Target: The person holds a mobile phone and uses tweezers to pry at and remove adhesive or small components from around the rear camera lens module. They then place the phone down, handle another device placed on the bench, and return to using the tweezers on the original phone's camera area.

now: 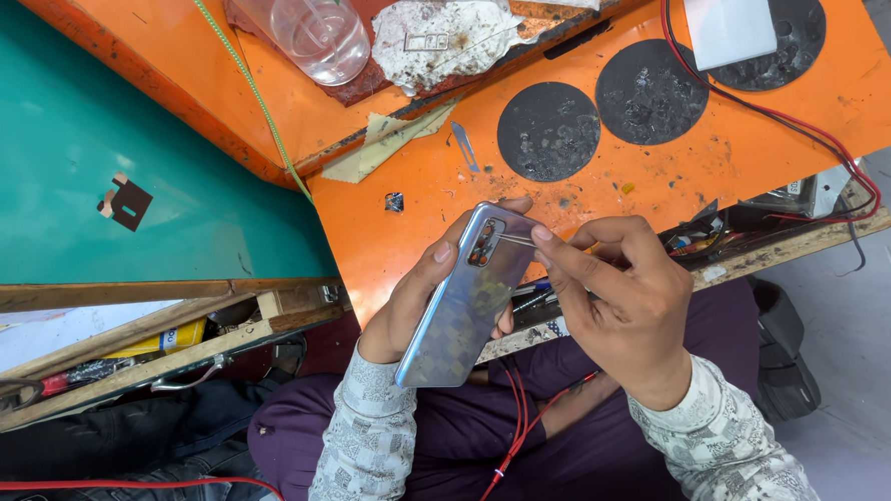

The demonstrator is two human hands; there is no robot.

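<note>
Pinching thin tweezers (514, 239), the right hand (619, 298) sets their tips at the camera corner of a silvery-blue phone (466, 300). The left hand (413, 304) clasps that phone, back up, above the lap beside the orange table (670, 160), where three dark round pads (549, 131) lie.

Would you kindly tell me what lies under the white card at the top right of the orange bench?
The white card lies on a black disc, whose right and lower parts show. The disc's covered part and the bench beneath are hidden.
</note>
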